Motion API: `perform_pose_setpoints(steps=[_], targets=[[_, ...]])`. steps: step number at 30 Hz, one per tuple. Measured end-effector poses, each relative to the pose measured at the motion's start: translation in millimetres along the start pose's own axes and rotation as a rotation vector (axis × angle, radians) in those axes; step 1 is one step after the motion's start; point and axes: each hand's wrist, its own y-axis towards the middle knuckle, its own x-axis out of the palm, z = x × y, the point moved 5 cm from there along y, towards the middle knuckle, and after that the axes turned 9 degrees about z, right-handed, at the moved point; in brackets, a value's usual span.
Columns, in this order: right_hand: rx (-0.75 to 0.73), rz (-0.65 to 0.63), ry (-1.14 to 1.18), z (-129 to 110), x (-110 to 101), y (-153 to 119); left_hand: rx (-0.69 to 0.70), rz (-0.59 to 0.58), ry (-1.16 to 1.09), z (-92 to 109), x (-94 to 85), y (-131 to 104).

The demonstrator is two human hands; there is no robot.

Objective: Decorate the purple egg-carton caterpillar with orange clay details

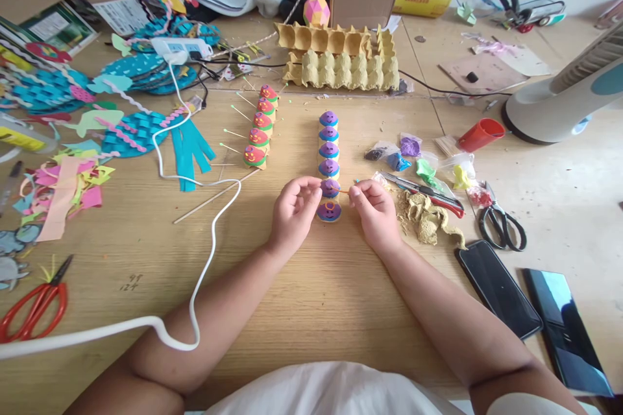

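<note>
Caterpillar: a row of purple-topped, yellow egg-carton cups with small clay faces (329,162) is lying lengthwise at the middle of the table, its near end sitting between the two hands.
Left hand: the left hand (292,211) is curling beside the second-nearest cup, fingertips pinched together at its side; whether they are gripping the cup or something thin I cannot tell.
Right hand: the right hand (372,211) is pinching a thin orange stick (343,191) that is pointing into that same cup.
Handling: the caterpillar is looking light and easily crushed, with soft clay tops likely to dent; I judge the bare cardboard sides the safer place to take hold. The stick is looking slight and easily bent.
Surface: the light wooden tabletop (311,292) is lying flat and smooth-looking.
Room: a second caterpillar with red-and-green tops (260,126) is lying just left, a white cable (204,259) is looping past the left forearm, black-handled scissors (501,224) and a dark phone (496,288) are lying to the right.
</note>
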Motion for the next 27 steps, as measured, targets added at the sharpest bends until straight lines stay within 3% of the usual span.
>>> perform_pose_setpoints(steps=[4,10,27], targets=[[-0.047,0.02,0.002,-1.6,-0.1,2.0,0.036,-0.007,0.049,-1.3,-0.6,1.1],[0.001,-0.037,0.017,7.6,1.4,4.6,0.077,-0.094,0.055,-1.5,3.6,-1.7],[-0.017,-0.056,-0.047,11.3,0.9,6.0,-0.006,-0.109,0.038,-2.5,7.9,-1.1]])
